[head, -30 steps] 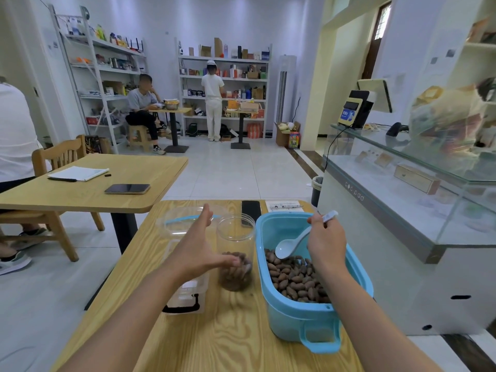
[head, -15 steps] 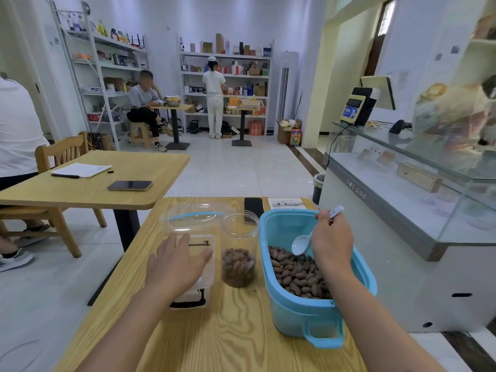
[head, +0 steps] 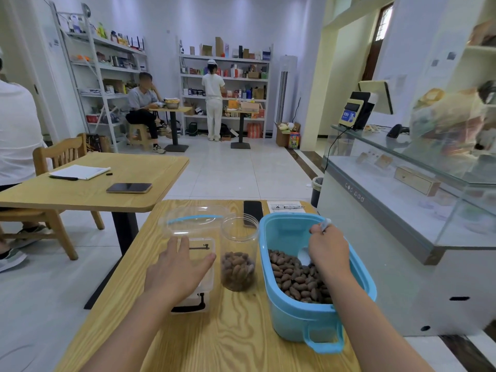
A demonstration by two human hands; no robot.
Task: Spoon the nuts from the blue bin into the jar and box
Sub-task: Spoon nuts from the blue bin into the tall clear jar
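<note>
A blue bin (head: 295,318) with brown nuts (head: 292,277) stands on the right of the wooden table (head: 233,334). My right hand (head: 328,251) grips a white spoon (head: 304,256) whose bowl dips down to the nuts. Left of the bin stands a clear jar (head: 238,253), partly filled with nuts. A clear plastic box (head: 206,275) lies left of the jar, and my left hand (head: 177,272) rests on it with straight fingers.
A clear lid with a blue band (head: 193,220) lies behind the box. A black phone (head: 252,210) and a paper (head: 285,206) lie at the table's far edge. A glass counter (head: 402,210) stands close on the right. Another table (head: 88,183) with a chair is at left.
My left hand moved from the jar's side to the top of the box. My right hand lowered the spoon from above the bin down into the nuts.
</note>
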